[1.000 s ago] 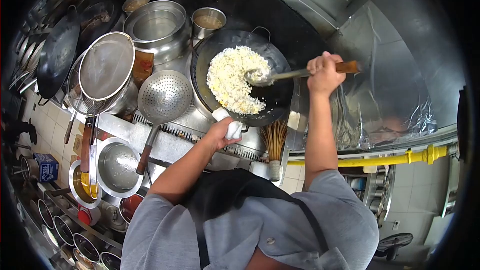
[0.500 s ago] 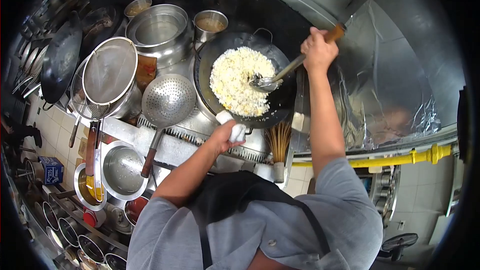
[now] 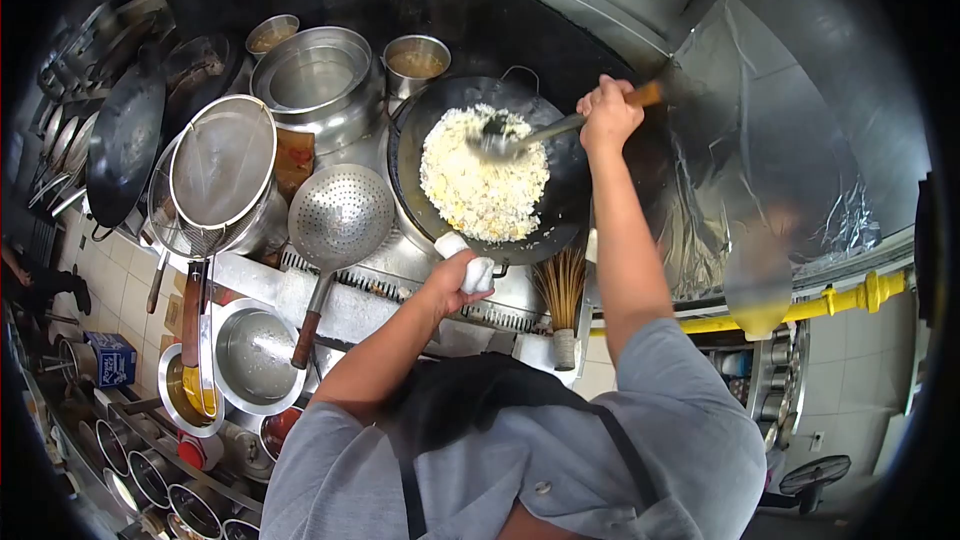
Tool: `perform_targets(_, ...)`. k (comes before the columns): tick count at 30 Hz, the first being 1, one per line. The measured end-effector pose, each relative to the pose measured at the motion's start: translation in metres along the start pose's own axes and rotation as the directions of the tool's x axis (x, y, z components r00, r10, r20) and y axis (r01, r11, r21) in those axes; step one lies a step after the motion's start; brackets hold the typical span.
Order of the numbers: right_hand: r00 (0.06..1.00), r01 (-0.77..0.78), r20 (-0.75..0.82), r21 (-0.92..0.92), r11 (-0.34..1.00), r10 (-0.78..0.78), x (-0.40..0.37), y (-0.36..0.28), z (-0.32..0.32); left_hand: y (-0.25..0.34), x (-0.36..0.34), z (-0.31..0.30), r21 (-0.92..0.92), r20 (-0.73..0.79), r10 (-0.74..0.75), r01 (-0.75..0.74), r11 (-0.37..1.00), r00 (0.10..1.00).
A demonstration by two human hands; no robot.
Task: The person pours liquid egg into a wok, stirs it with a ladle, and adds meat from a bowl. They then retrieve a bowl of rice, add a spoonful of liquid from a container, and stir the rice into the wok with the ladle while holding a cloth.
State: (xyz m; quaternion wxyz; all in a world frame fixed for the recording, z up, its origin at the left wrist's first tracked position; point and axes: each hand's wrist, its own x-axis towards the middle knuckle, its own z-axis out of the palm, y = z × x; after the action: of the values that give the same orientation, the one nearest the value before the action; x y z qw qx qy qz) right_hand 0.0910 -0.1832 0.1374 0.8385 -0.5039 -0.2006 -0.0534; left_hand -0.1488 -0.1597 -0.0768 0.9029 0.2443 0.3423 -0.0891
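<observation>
A dark wok (image 3: 568,180) sits on the stove with white rice (image 3: 485,195) in it, flecked with yellow bits. My right hand (image 3: 611,120) is closed around the handle of a metal ladle (image 3: 551,130) with a wooden end. The ladle's bowl is blurred by motion over the far part of the rice. At the wok's near edge, my left hand (image 3: 455,280) grips a folded white cloth (image 3: 476,273). The cloth lies against the rim; whether it wraps a handle is hidden.
A perforated skimmer (image 3: 342,217) and a round mesh strainer (image 3: 222,162) lie left of the wok. Behind them stand a large metal pot (image 3: 345,112) and a small pot of broth (image 3: 417,62). A bamboo brush (image 3: 562,295) rests at the near right, above a yellow pipe (image 3: 690,326).
My right hand has moved left and slightly down, and the ladle's bowl has shifted left and farther across the rice. My left hand still holds the cloth at the rim.
</observation>
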Motion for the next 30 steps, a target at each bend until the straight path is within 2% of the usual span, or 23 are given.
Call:
perform_targets(1,0.991,-0.041,0.129,0.003,0.999,0.041,0.01,-0.006,0.003,0.0,-0.002,0.0,-0.003,0.002,-0.002,0.002,1.0,1.0)
perform_targets(4,0.998,-0.001,0.061,-0.035,0.999,0.003,0.02,-0.048,0.029,-0.004,0.007,-0.007,-0.023,0.031,0.013,-0.012,1.0,0.999)
perform_targets(5,0.998,0.001,0.058,-0.033,0.999,0.001,0.022,-0.046,0.028,0.0,0.005,-0.003,-0.018,0.031,0.014,-0.013,1.0,0.999)
perform_targets(7,0.995,0.101,-0.003,0.111,0.989,-0.102,0.019,-0.031,0.018,0.005,0.0,0.004,0.011,-0.016,-0.049,0.049,0.999,0.999)
perform_targets(8,0.986,0.157,-0.072,0.096,0.983,-0.15,0.011,-0.011,0.01,0.007,0.003,0.006,0.044,-0.029,-0.068,0.069,0.997,0.997)
perform_targets(9,0.985,0.132,-0.117,0.012,0.991,-0.13,0.0,0.014,-0.001,0.0,0.041,-0.018,0.059,0.141,-0.078,0.07,0.996,0.987)
perform_targets(11,0.997,-0.081,0.012,0.057,0.995,0.08,-0.016,-0.01,-0.006,-0.007,0.049,-0.016,0.052,0.039,-0.004,0.002,0.999,0.999)
perform_targets(12,0.994,-0.083,0.07,-0.032,0.996,0.085,-0.017,-0.033,-0.002,-0.012,0.038,-0.012,0.067,0.012,0.042,-0.043,0.997,0.999)
perform_targets(13,0.986,-0.087,0.131,-0.126,0.988,0.104,-0.014,-0.063,0.003,-0.013,0.001,0.01,0.044,-0.107,0.028,-0.023,0.999,0.994)
perform_targets(14,0.969,-0.205,0.124,-0.097,0.974,0.216,-0.014,-0.099,0.009,-0.016,-0.035,0.024,0.023,-0.076,0.004,-0.003,1.0,0.997)
perform_targets(15,0.957,-0.215,0.183,-0.084,0.973,0.227,-0.012,-0.123,0.008,-0.017,-0.068,0.037,0.0,-0.04,-0.012,0.012,1.0,0.999)
perform_targets(16,0.958,-0.189,0.203,-0.088,0.978,0.203,-0.019,-0.133,0.008,-0.008,-0.095,0.048,0.064,-0.054,-0.113,0.117,0.991,0.992)
perform_targets(17,0.961,-0.16,0.216,-0.088,0.983,0.176,-0.028,-0.14,0.004,-0.009,-0.093,0.047,0.073,-0.062,-0.121,0.125,0.989,0.991)
perform_targets(19,0.998,-0.051,0.019,-0.139,0.989,0.054,-0.054,-0.105,0.0,-0.002,-0.069,0.046,0.097,-0.09,-0.123,0.132,0.987,0.988)
perform_targets(20,0.996,-0.049,-0.077,-0.123,0.991,0.04,-0.057,-0.078,-0.008,-0.009,-0.041,0.03,0.177,-0.117,0.006,0.015,0.984,0.993)
perform_targets(21,0.996,-0.069,-0.062,-0.086,0.994,0.063,-0.055,-0.056,-0.02,-0.015,-0.024,0.016,0.153,-0.116,0.101,-0.083,0.985,0.988)
perform_targets(23,0.995,-0.097,-0.02,0.1,0.99,0.1,-0.041,-0.051,-0.037,-0.048,-0.011,-0.032,0.249,-0.064,0.12,-0.101,0.963,0.991)
perform_targets(25,0.998,-0.057,0.018,0.073,0.996,0.056,-0.026,-0.099,-0.04,-0.076,-0.077,-0.03,0.105,-0.176,0.085,-0.068,0.992,0.981)
perform_targets(26,0.983,-0.103,0.163,0.13,0.986,0.081,-0.021,-0.123,-0.047,-0.078,-0.108,-0.029,0.102,-0.11,0.119,-0.107,0.989,0.987)
perform_targets(27,0.989,-0.041,0.145,0.042,0.998,0.035,-0.034,-0.152,-0.041,-0.075,-0.128,-0.027,0.097,-0.043,0.142,-0.137,0.986,0.989)
perform_targets(29,0.978,-0.127,0.185,0.157,0.979,0.097,-0.058,-0.153,-0.051,-0.06,-0.123,-0.008,0.078,-0.007,0.054,-0.053,0.996,0.999)
perform_targets(30,0.991,-0.108,0.092,0.105,0.989,0.098,-0.078,-0.133,-0.045,-0.045,-0.093,0.003,0.034,-0.144,0.032,-0.027,0.999,0.989)
